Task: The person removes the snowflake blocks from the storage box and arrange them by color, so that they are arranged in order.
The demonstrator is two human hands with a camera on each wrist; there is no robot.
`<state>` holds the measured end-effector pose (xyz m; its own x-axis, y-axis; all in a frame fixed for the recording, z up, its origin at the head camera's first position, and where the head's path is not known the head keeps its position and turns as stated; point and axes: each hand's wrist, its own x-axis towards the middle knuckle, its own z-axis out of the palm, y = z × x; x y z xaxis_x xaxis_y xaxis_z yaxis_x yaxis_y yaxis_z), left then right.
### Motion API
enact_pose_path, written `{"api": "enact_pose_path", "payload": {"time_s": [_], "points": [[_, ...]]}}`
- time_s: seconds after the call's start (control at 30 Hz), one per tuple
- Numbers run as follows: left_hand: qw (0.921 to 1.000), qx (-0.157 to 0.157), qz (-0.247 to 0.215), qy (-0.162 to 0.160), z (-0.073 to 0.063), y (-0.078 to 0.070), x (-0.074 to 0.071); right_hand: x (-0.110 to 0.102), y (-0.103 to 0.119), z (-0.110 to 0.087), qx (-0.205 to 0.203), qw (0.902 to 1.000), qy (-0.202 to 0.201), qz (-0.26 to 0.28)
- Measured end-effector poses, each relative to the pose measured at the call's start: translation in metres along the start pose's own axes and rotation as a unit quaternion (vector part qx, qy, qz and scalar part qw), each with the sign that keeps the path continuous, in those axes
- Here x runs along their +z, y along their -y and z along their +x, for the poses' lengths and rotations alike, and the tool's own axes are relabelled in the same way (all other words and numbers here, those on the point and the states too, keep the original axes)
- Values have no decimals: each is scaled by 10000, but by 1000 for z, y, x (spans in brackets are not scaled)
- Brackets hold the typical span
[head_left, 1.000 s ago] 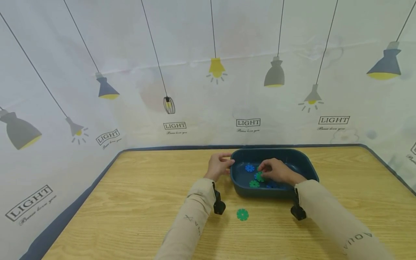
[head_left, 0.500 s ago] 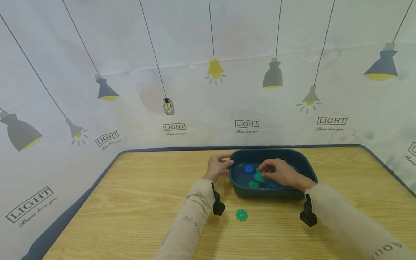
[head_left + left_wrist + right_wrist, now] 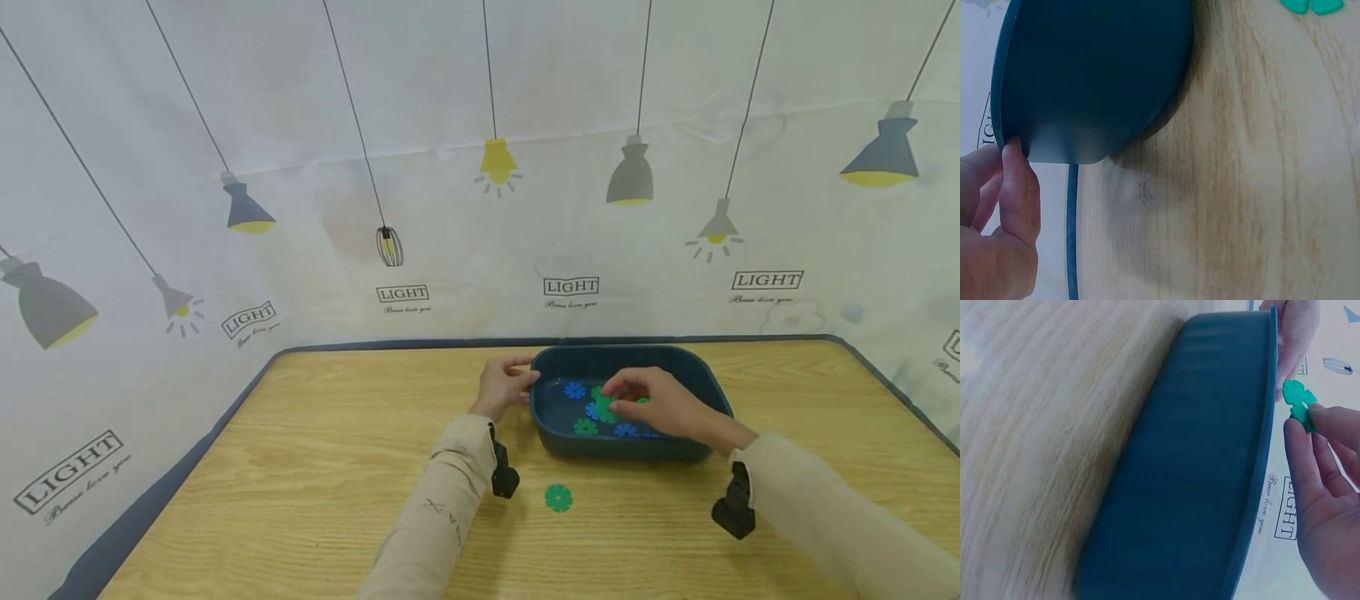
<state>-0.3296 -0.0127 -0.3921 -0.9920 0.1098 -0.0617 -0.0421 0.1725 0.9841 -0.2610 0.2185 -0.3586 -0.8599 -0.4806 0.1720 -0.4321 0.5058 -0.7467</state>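
A white backdrop (image 3: 442, 208) printed with hanging lamps rises behind a wood-grain table (image 3: 337, 467). From the left, the left hand (image 3: 498, 390) pinches the near end of the rim of a dark blue bin (image 3: 622, 448), thumb and fingers set at the edge; a light but steady hold here should be enough to keep the bin from sliding. Just in front of the bin a loose green disc (image 3: 558, 497) lies flat on the table, well apart from either hand. Inside, on the bin floor, sit a blue disc (image 3: 574, 390) at the left, a second green disc (image 3: 586, 427) nearer the front wall and another blue disc (image 3: 626, 430) to its right; others are partly hidden by the right hand (image 3: 663, 407). That grip pinches a held green disc (image 3: 1300, 406) by its edge, between thumb and fingertips, above the bin, most of its notched outline left free. Such an edge hold seems right for a thin piece, since the slots remain in sight; squeezing harder might make it flip, so light, even pressure and a level wrist clear of the rim would serve best.
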Motion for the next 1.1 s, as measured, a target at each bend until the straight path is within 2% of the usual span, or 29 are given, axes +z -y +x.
{"api": "enact_pose_path", "payload": {"time_s": [0.2,0.47,0.77,1.1], "points": [[10000,-1,-43,4,1,0,1,5,1,-4,-53,9999,117,-47],[10000,-60,-27,-24,0,-3,1,13,6,-11,-128,9983,435,355],[10000,51,3,62,-3,-3,0,22,10,-20,-345,9973,598,240],[10000,-36,31,27,-2,-3,1,34,7,-29,-505,9932,901,542]]}}
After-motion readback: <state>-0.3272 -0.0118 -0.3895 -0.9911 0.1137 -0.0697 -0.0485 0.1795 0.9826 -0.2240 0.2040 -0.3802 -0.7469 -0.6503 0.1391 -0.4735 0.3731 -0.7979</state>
